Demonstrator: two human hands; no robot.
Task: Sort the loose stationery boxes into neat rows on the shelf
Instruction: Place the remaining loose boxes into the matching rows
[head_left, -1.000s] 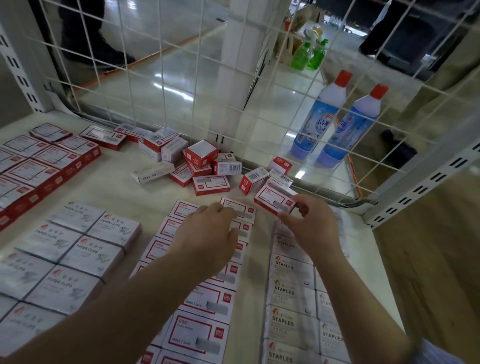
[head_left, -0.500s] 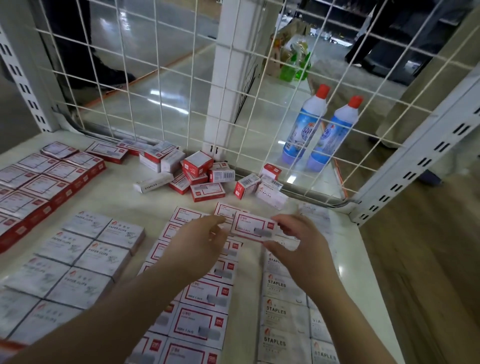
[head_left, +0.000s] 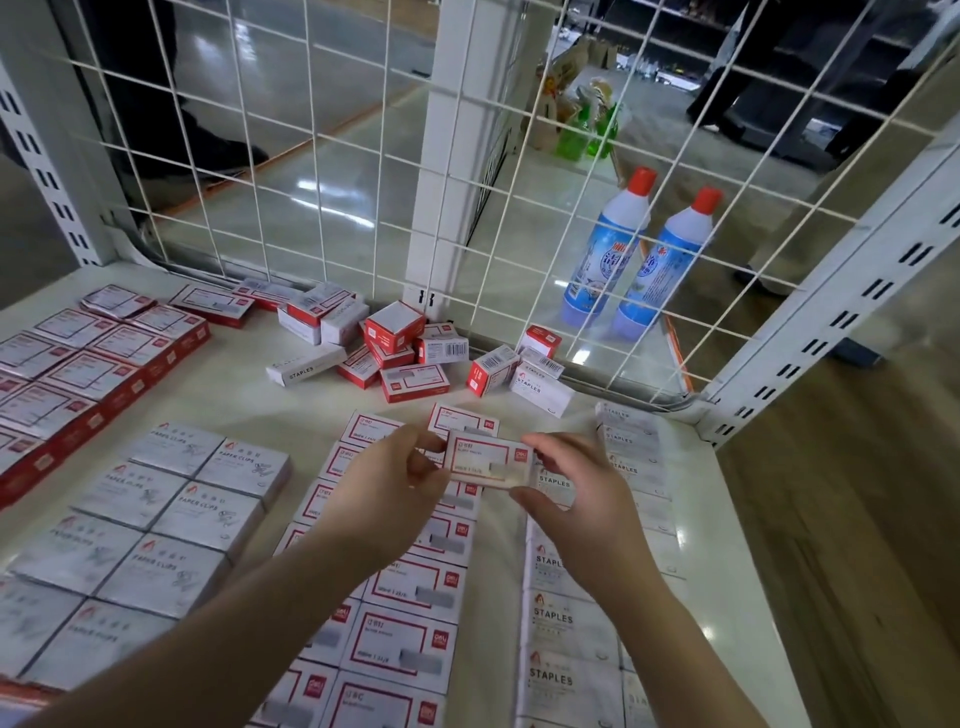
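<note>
A red-framed box (head_left: 490, 462) has been lifted from the loose pile and brought to centre frame. A second ago it lay at the near edge of the heap under the right hand; now it is held clear of the shelf (head_left: 244, 410), pinched at its left end by the left hand (head_left: 387, 488) and at its right end by the right hand (head_left: 576, 499). It sits above the far end of the red-framed row (head_left: 410, 587), which suggests it is about to be laid there — one loose box fewer.

The loose pile (head_left: 395, 348) remains in the upper middle of the frame against the wire mesh (head_left: 311, 171), boxes tilted and stacked at odd angles.

No bins or trays are seen; the shelf itself serves as the holder. On it, grouped rows are laid out — paper clip boxes (head_left: 156, 519) at lower left, red boxes (head_left: 78, 364) at far left, staples boxes (head_left: 571, 613) at lower right. Beyond the mesh, two blue bottles (head_left: 639, 260) stand on the floor.
</note>
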